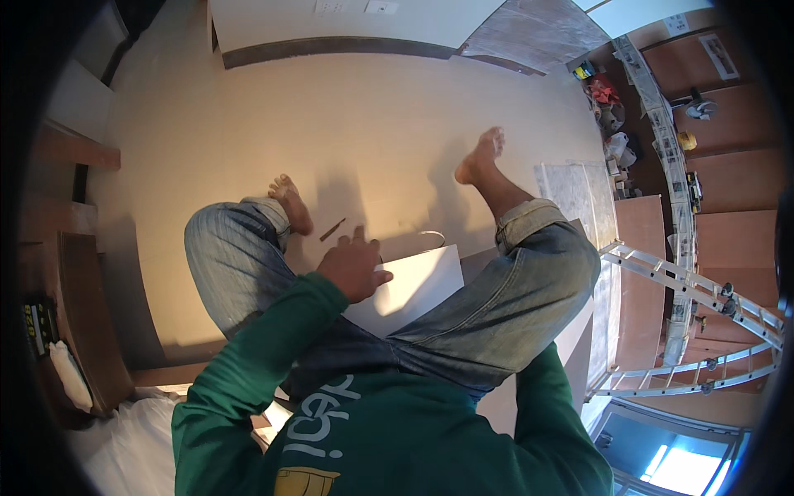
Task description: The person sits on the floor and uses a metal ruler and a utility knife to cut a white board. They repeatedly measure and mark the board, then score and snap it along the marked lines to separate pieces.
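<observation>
My left hand (354, 263) is at the left edge of a white panel (422, 281) between my legs. Its fingers are apart and point away from me, with the thumb out over the panel. I cannot tell whether the hand touches the panel. A thin brown stick-like thing (332, 230) lies on the floor just beyond the fingertips; its kind is unclear. A thin curved strip or cord (432, 235) shows past the panel's far edge. My right forearm (542, 388) goes down behind my right thigh, and the right hand is hidden there.
An aluminium ladder (695, 285) stands at the right, near a shelf edge covered in paper (662, 124). Bags and small items (612, 124) sit by the far-right wall. White cabinet fronts (347, 25) line the far side. A dark wooden cabinet (91, 314) is at the left, with plastic sheeting (124, 450) below.
</observation>
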A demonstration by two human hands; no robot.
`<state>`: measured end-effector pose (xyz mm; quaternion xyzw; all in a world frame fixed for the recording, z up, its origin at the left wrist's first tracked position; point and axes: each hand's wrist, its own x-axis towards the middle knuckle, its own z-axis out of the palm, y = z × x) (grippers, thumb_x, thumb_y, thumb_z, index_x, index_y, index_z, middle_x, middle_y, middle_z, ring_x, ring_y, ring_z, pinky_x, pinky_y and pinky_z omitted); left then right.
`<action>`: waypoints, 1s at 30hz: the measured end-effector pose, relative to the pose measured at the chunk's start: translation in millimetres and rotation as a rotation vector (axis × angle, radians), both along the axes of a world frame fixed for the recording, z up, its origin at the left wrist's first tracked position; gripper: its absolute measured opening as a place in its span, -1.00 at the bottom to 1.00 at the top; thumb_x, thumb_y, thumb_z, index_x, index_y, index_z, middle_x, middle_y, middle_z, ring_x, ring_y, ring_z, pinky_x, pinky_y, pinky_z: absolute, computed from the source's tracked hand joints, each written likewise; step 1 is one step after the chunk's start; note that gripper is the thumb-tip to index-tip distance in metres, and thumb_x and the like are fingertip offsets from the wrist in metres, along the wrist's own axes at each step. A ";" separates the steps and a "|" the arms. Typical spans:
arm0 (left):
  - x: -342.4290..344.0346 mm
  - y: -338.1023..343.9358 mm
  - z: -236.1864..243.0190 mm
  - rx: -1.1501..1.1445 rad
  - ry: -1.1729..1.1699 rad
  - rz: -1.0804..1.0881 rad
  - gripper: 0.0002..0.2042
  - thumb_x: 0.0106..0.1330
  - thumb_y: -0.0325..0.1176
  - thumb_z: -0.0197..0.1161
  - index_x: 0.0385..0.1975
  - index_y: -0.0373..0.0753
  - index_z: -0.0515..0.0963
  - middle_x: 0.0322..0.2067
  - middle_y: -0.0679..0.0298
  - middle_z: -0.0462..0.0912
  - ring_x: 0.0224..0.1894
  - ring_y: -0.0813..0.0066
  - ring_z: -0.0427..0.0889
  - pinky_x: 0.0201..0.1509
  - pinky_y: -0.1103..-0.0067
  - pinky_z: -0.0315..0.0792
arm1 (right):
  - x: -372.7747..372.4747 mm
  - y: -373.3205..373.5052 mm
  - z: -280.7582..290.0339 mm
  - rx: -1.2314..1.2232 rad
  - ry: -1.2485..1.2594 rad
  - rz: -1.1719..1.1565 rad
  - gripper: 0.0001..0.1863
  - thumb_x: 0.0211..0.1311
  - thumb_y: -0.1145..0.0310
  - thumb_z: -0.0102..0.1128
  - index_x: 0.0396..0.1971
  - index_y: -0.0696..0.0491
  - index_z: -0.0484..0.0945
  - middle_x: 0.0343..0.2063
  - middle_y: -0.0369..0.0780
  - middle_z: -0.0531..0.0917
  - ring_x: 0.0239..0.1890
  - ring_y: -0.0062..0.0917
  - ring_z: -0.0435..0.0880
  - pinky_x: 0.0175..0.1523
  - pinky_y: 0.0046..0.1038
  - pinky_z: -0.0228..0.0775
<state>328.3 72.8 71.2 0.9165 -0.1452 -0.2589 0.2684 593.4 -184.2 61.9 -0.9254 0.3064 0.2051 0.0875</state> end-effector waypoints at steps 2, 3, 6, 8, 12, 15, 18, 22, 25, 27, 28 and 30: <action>-2.7 16.5 -12.5 0.113 0.109 0.011 -0.39 0.42 -0.01 0.31 0.29 -0.34 0.45 0.45 -0.26 0.27 0.36 -0.25 0.46 0.34 0.07 0.48 | -8.3 72.1 -14.1 0.183 0.004 0.135 -0.02 0.48 -0.19 -0.22 0.63 0.05 -0.37 0.67 -0.18 -0.28 0.70 -0.38 -0.31 0.69 -0.15 -0.37; 12.5 -6.7 -17.2 0.081 0.073 -0.035 -0.42 0.43 -0.03 0.31 0.28 -0.33 0.46 0.46 -0.23 0.28 0.34 -0.23 0.48 0.31 0.07 0.50 | 9.4 41.8 -3.7 0.346 -0.192 0.067 -0.03 0.50 -0.20 -0.25 0.63 0.04 -0.37 0.67 -0.20 -0.29 0.70 -0.39 -0.31 0.69 -0.18 -0.37; 47.5 -64.2 -35.5 0.006 -0.067 -0.081 -0.52 0.44 -0.07 0.32 0.16 -0.32 0.52 0.30 -0.06 0.44 0.25 -0.08 0.57 0.20 0.10 0.59 | 65.1 -29.2 16.9 0.871 -0.787 -0.076 -0.07 0.55 -0.21 -0.31 0.64 0.02 -0.38 0.67 -0.24 -0.31 0.69 -0.43 -0.30 0.70 -0.28 -0.39; 55.1 -63.0 -48.4 -0.003 -0.066 -0.062 -0.55 0.44 -0.10 0.32 0.15 -0.32 0.52 0.27 0.01 0.50 0.22 -0.03 0.60 0.19 0.13 0.60 | 64.5 -18.1 3.6 1.091 -0.918 -0.100 -0.09 0.56 -0.22 -0.34 0.64 0.01 -0.37 0.67 -0.26 -0.31 0.69 -0.45 -0.29 0.70 -0.32 -0.38; 33.8 -24.3 -51.6 -0.054 -0.051 0.053 -0.55 0.46 -0.17 0.28 0.23 -0.31 0.49 0.30 0.03 0.53 0.21 -0.02 0.62 0.26 0.15 0.55 | 23.5 98.3 47.4 1.174 -0.744 -0.035 -0.10 0.55 -0.24 -0.39 0.64 0.00 -0.34 0.67 -0.27 -0.28 0.68 -0.46 -0.26 0.69 -0.33 -0.37; 26.8 -39.2 -47.3 -0.208 -0.165 0.094 -0.62 0.48 -0.21 0.26 0.18 -0.27 0.51 0.24 0.05 0.58 0.17 0.00 0.65 0.23 0.14 0.56 | 25.8 109.7 52.6 1.145 -0.728 -0.017 -0.09 0.54 -0.24 -0.40 0.64 -0.01 -0.38 0.67 -0.29 -0.33 0.69 -0.46 -0.32 0.70 -0.33 -0.43; 26.3 -48.4 -43.8 -0.180 -0.077 0.017 -0.67 0.50 -0.23 0.24 0.12 -0.29 0.55 0.21 0.02 0.60 0.15 0.04 0.69 0.17 0.16 0.60 | 29.6 127.2 40.3 1.140 -0.674 -0.022 -0.07 0.53 -0.24 -0.41 0.64 -0.02 -0.42 0.67 -0.30 -0.39 0.70 -0.46 -0.38 0.70 -0.32 -0.49; 22.9 -50.3 -46.4 -0.041 0.157 -0.042 -0.77 0.46 -0.34 0.22 -0.02 -0.31 0.62 0.00 0.06 0.72 0.01 0.03 0.76 0.11 0.17 0.63 | 29.1 149.6 16.4 1.168 -0.580 -0.020 -0.06 0.51 -0.23 -0.40 0.64 -0.02 -0.44 0.68 -0.30 -0.42 0.70 -0.45 -0.41 0.70 -0.29 -0.52; 8.4 -64.4 -50.7 -0.143 -0.066 0.026 -0.84 0.40 -0.41 0.21 -0.15 -0.31 0.66 -0.12 0.08 0.76 -0.08 0.02 0.78 0.06 0.19 0.64 | 36.4 138.0 2.7 1.155 -0.539 -0.023 -0.06 0.50 -0.20 -0.39 0.64 -0.01 -0.45 0.68 -0.28 -0.40 0.70 -0.43 -0.42 0.70 -0.25 -0.52; 3.1 -64.8 -62.4 -0.097 -0.066 0.032 -0.82 0.45 -0.32 0.21 -0.12 -0.28 0.63 -0.09 0.10 0.75 -0.09 0.00 0.76 0.01 0.15 0.64 | 36.9 155.8 -15.8 1.191 -0.466 -0.030 -0.06 0.49 -0.19 -0.38 0.64 0.00 -0.45 0.68 -0.27 -0.40 0.70 -0.42 -0.42 0.69 -0.22 -0.52; 1.4 -66.2 -67.9 -0.078 -0.068 0.032 -0.80 0.47 -0.28 0.21 -0.11 -0.27 0.62 -0.07 0.11 0.74 -0.09 -0.01 0.75 -0.01 0.13 0.63 | 37.3 161.4 -23.5 1.203 -0.438 -0.029 -0.06 0.49 -0.18 -0.37 0.64 0.00 -0.45 0.68 -0.27 -0.39 0.70 -0.41 -0.42 0.69 -0.21 -0.52; 2.8 -73.6 -71.1 -0.100 0.041 0.033 -0.80 0.46 -0.32 0.19 -0.07 -0.26 0.63 -0.06 0.10 0.74 -0.07 0.00 0.75 0.00 0.15 0.64 | 38.9 163.8 -39.0 1.216 -0.399 -0.035 -0.06 0.48 -0.17 -0.36 0.64 0.01 -0.45 0.68 -0.25 -0.38 0.70 -0.40 -0.42 0.69 -0.18 -0.52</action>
